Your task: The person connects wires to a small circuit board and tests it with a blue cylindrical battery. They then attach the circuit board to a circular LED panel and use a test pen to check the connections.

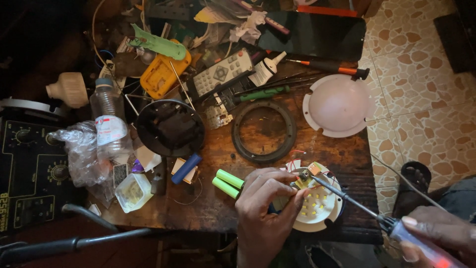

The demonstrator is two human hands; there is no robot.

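My left hand [265,208] pinches a small part with thin red wires at the edge of a round white LED board [320,208] dotted with several yellow chips. My right hand [439,235] grips the translucent handle of a soldering iron [357,201]. The iron's dark tip touches the small part beside my left fingertips. Two green cylindrical battery cells [227,182] lie side by side just left of my left hand, near the table's front edge.
On the cluttered wooden table [223,208]: a dark plastic ring [263,131], a white dome cover [338,105], a black round housing [170,127], a blue cell [186,168], a remote control [221,73], a plastic bottle [109,116], screwdrivers, a yellow meter. Tiled floor and my sandalled foot [415,181] at right.
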